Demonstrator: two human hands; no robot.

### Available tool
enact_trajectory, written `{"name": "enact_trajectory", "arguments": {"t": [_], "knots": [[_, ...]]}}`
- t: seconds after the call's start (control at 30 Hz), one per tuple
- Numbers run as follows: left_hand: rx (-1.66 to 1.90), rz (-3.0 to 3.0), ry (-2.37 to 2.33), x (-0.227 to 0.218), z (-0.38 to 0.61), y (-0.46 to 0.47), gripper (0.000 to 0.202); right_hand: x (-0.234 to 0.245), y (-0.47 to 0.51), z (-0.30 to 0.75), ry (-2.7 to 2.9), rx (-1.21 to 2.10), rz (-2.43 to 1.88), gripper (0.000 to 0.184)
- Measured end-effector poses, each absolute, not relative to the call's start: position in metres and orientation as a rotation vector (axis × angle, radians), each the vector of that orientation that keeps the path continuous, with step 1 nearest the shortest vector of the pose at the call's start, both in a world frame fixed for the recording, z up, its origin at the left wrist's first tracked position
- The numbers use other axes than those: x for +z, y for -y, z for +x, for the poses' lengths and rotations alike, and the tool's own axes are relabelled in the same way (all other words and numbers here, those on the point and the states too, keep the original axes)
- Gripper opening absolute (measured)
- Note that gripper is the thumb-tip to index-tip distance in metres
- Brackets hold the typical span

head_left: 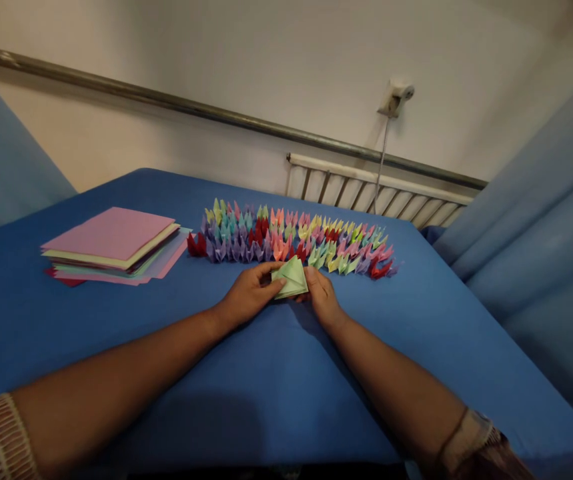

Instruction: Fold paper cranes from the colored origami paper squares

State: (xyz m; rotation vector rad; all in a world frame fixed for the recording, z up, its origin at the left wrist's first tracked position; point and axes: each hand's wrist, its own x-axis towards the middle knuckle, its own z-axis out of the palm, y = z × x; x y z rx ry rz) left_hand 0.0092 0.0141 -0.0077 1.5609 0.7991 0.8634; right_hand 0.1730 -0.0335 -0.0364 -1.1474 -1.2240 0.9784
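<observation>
My left grip (253, 290) and right grip (324, 297) hold folded green paper (292, 275) (probably light, easily creased, best held by edges) nearer me than the origami rows (281, 247).

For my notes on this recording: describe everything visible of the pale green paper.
The pale green paper looks thin, folded into a small, layered, creased piece. It tilts over the blue cover, in front of the paper figures, held between the left hand, thumb on its face, and the right hand at its opposite edge.
</observation>
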Motion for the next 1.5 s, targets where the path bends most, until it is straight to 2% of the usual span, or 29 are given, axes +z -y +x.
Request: {"name": "enact_trajectory", "arguments": {"t": [0.3,0.53,0.63,0.7,0.8,0.87,0.97,1.17,1.4,1.5], "knots": [[0.878,1.592,-0.829,-0.009,0.010,-0.010,0.052,-0.043,0.029,0.159,1.154,0.944,-1.270,0.026],[1.014,1.582,-0.932,-0.002,0.009,-0.011,0.047,-0.038,0.036,0.163,1.367,0.648,-1.421,0.013],[0.991,1.599,-1.009,0.001,0.007,-0.014,0.033,-0.038,0.036,0.164,1.365,0.616,-1.415,0.018],[0.969,1.624,-1.064,0.001,0.006,-0.015,0.027,-0.038,0.037,0.164,1.332,0.618,-1.384,0.029],[0.977,1.615,-1.055,0.001,0.006,-0.015,0.027,-0.036,0.038,0.165,1.318,0.626,-1.340,0.048],[0.975,1.590,-1.004,0.001,0.007,-0.014,0.031,-0.035,0.039,0.166,1.352,0.610,-1.312,0.052],[0.980,1.567,-0.955,0.001,0.008,-0.012,0.030,-0.033,0.039,0.167,1.411,0.566,-1.245,0.043],[1.032,1.504,-0.867,0.005,0.005,-0.010,0.012,-0.033,0.036,0.169,1.309,0.697,-1.255,0.025],[0.920,1.469,-0.837,0.008,0.004,-0.011,0.029,-0.036,0.033,0.172,1.232,0.745,-1.221,0.022],[0.948,1.419,-0.890,0.007,0.005,-0.012,0.030,-0.035,0.036,0.172,1.293,0.686,-1.208,0.020]]}}
